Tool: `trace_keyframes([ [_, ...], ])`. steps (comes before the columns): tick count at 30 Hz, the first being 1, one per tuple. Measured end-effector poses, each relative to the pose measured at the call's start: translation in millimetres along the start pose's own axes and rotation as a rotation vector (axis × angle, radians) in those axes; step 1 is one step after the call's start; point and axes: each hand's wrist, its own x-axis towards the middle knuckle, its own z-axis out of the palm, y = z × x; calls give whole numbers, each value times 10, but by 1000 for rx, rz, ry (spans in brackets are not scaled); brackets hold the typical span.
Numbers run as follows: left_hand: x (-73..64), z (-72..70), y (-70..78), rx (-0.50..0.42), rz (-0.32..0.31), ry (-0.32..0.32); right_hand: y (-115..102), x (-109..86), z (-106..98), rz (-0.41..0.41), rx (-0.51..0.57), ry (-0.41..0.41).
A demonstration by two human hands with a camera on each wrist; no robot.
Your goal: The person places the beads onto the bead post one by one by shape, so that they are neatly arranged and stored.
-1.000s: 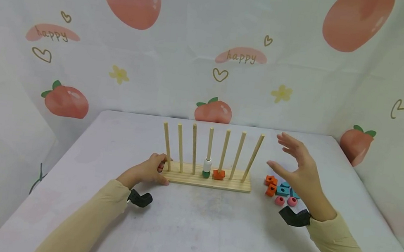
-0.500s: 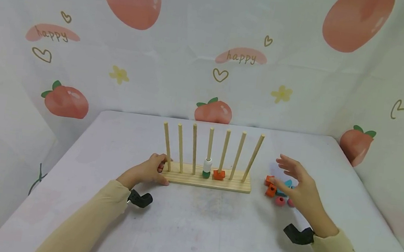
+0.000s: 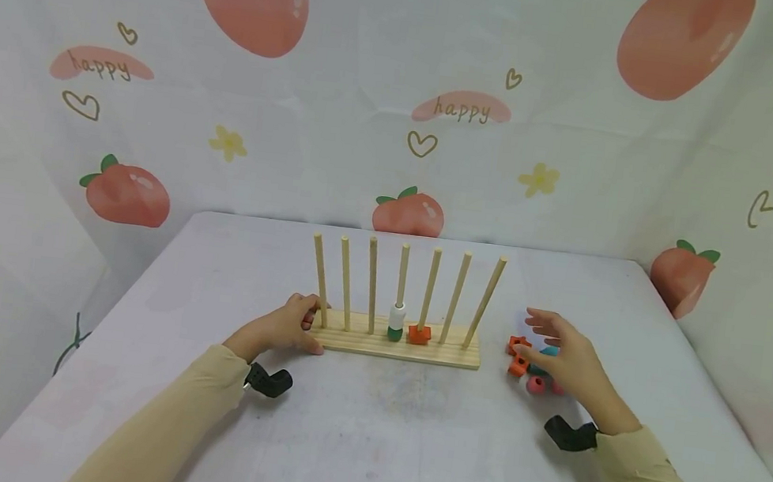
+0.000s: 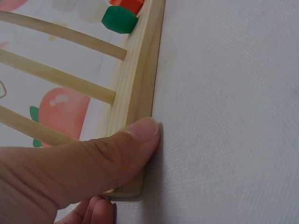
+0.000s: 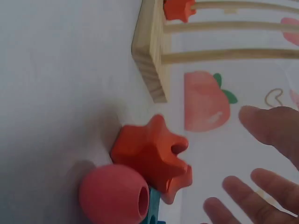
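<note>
My left hand (image 3: 280, 326) grips the left end of a wooden peg rack (image 3: 353, 342), its thumb (image 4: 126, 144) along the front edge and the other fingers behind. On the middle peg sit a green bead (image 4: 120, 20) and a white bead (image 3: 397, 315) above it. An orange star bead (image 3: 419, 334) is on the peg to the right. My right hand (image 3: 573, 366) hovers over loose beads right of the rack, fingers apart and nothing seen between them. Nearest are orange star beads (image 5: 152, 149), a pink round bead (image 5: 113, 193) and a blue bead (image 5: 153, 205), partly hidden.
Several tall upright pegs (image 3: 456, 297) rise from the rack. The rack and beads stand on a white-covered table (image 3: 364, 437), with a peach-printed cloth (image 3: 340, 148) hanging behind it. Black wrist cameras (image 3: 572, 435) sit under both wrists.
My right hand has come down from above the pile to just over the loose beads, its fingers bending a little. The left hand and rack stay put.
</note>
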Motion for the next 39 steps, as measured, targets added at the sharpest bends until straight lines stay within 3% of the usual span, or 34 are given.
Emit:
trace_keyframes([
  [13, 16, 7, -19, -1, -17, 2, 135, 253, -80, 31, -68, -234],
  [21, 22, 4, -30, 8, 2, -1, 232, 336, -87, 31, -63, -321],
  [30, 11, 8, -20, 13, 25, 14, 234, 366, -115, 4, -112, -379],
  [39, 11, 13, -17, 9, 1, 14, 237, 382, -116, -13, -139, -379],
])
